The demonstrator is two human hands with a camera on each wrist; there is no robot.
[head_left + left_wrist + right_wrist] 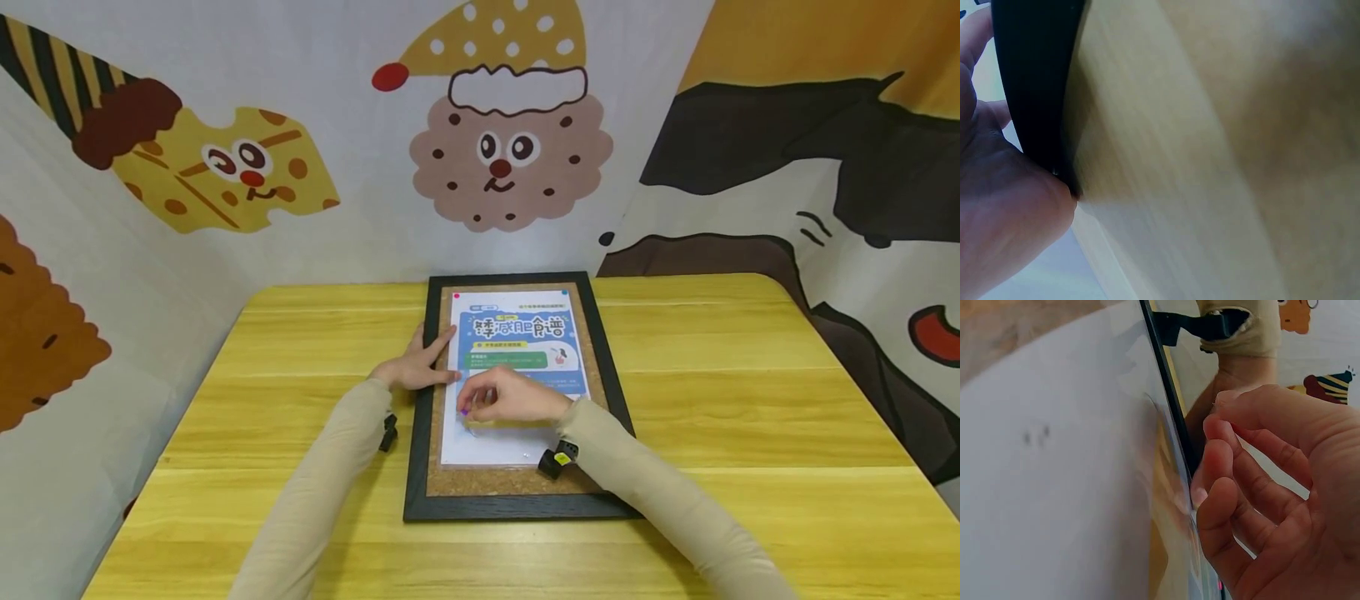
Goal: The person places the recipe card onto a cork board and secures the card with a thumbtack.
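Note:
A cork board [495,481] with a black frame [517,507] lies flat on the table. On it lies a printed sheet [525,332] in a clear, glossy cover. A red push pin [457,296] is at the sheet's upper left corner, a blue push pin [565,292] at its upper right. My right hand [510,395] pinches a purple push pin [464,412] over the sheet's lower left part; in the right wrist view the fingertips mostly hide it. With fingers spread, my left hand [416,365] rests across the frame's left side, the fingertips reaching the sheet's edge.
The yellow wooden table [735,400] extends on both sides of the board. Behind it hangs a cloth [360,250] printed with cartoon food. Black wrist straps sit on both sleeves, the right one [558,458] above the board's lower part.

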